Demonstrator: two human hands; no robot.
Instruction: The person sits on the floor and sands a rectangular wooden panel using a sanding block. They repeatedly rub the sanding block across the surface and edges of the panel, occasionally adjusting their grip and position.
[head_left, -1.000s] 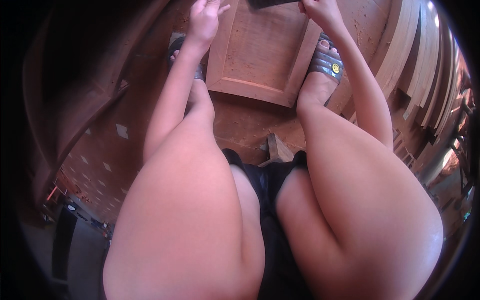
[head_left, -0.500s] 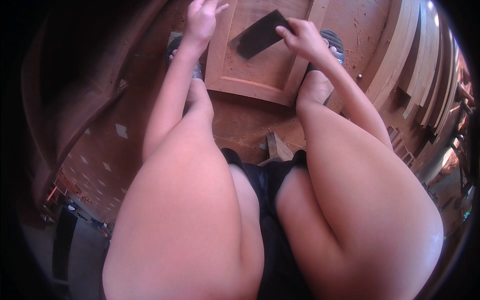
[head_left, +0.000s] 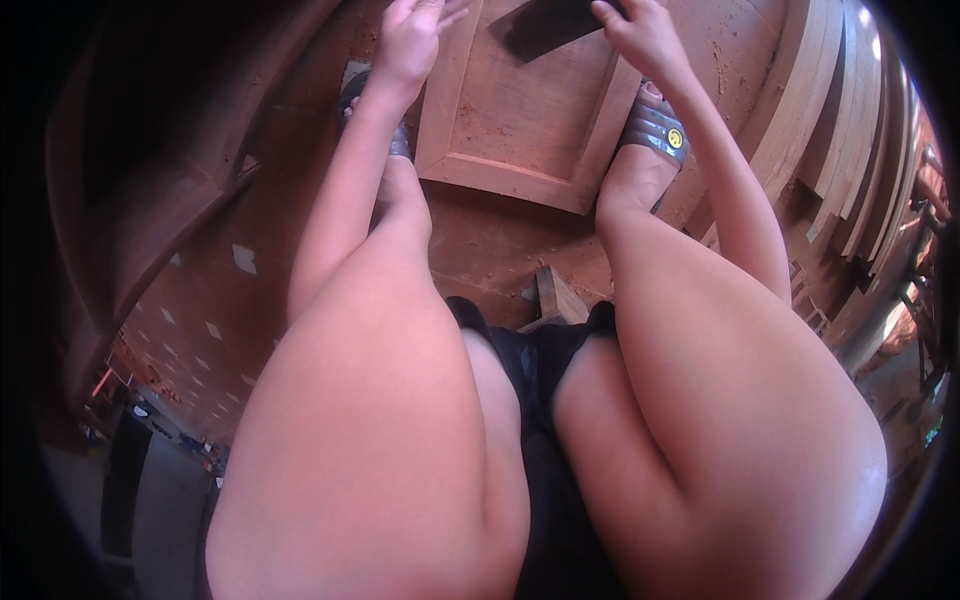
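The wooden panel (head_left: 505,178) is reddish-brown and rectangular, its raised frame of flat strips set around a sunken middle with a fine, plain grain; crumbs of sawdust lie in that hollow. Above it is a thin, dark, flat sheet (head_left: 552,30), straight-edged and roughly oblong, though its far end runs close to the upper edge of the view and its material is hard to name. The right arm reaches forward past the right knee, and the right hand (head_left: 645,38) pinches one end of the sheet between thumb and bent fingers, so the sheet slants down and leftward from the grip. The left arm stretches forward beside the left shin; the left hand (head_left: 405,45) is raised at the panel's left side, some fingers extended toward it and partly cut off, so whether it grips or touches anything cannot be told. The panel lies on the floor between the two hands and between the feet in dark ridged sandals (head_left: 655,132), with long sawn boards (head_left: 800,115) to the right and a small wood block (head_left: 560,297) nearer the body.
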